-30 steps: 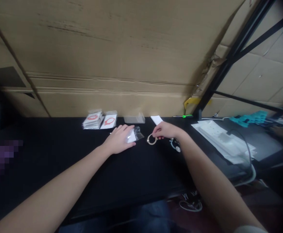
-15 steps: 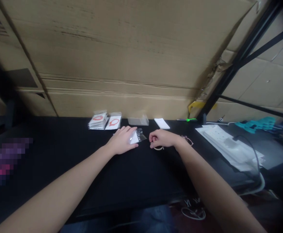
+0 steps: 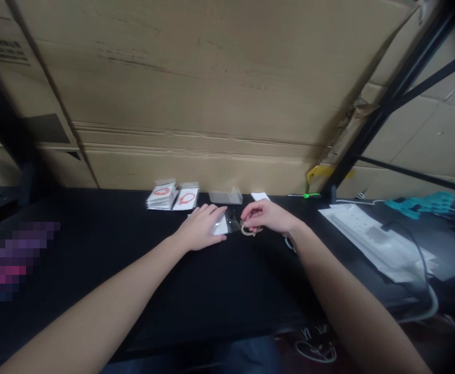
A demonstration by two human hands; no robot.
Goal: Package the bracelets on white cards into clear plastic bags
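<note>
My left hand (image 3: 200, 227) lies over a clear plastic bag (image 3: 221, 224) with a white card in it, thumb and fingers on either side. The bag's clear end points right, and the hand hides the rest. My right hand (image 3: 264, 215) is closed in a pinch on a beige cord bracelet (image 3: 247, 230), which hangs as a loop beside the bag's clear end. By my right wrist, another pale loop (image 3: 288, 242) lies on the black table (image 3: 211, 291), partly hidden by the forearm.
Bagged cards with red bracelets (image 3: 161, 196) lie at the back, a second pile (image 3: 187, 198) beside them. To their right are clear bags (image 3: 226, 196) and white cards (image 3: 260, 196). White sheets (image 3: 367, 236), a green-tipped tool (image 3: 311, 195) and a teal glove (image 3: 422, 204) lie right.
My right hand has lifted the beige bracelet slightly and brought it close to the bag's clear end. The left hand stays on the bag. The view has shifted a little.
</note>
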